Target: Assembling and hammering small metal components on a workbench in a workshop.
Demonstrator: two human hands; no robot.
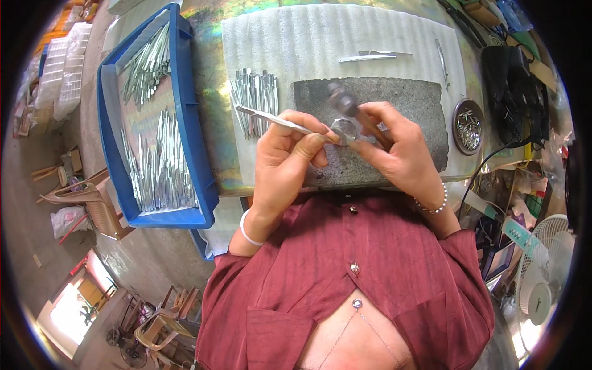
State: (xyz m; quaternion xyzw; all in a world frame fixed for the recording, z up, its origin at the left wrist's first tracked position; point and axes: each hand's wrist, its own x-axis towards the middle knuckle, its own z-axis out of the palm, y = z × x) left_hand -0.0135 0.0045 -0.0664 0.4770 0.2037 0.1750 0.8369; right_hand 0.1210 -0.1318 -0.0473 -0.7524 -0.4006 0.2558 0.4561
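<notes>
My left hand (285, 154) pinches a slim, flat silver metal piece (266, 116), its free end pointing up and left. The other end meets a small round metal block (345, 130) between my hands, and my left fingertips partly cover that end. My right hand (401, 148) is closed round the wooden handle of a hammer (351, 106). The blurred dark hammer head is raised just beyond the block, and my right fingertips are close to the block's edge. Beneath both hands lies a dark grey rough mat (407, 98).
White foam sheeting (296, 37) covers the table. Similar metal pieces (254, 92) are bunched left of the mat; several more fill a blue tray (206, 179). Loose slim pieces (370, 58) lie beyond the mat. A round dish (468, 126) of small metal pins stands at right.
</notes>
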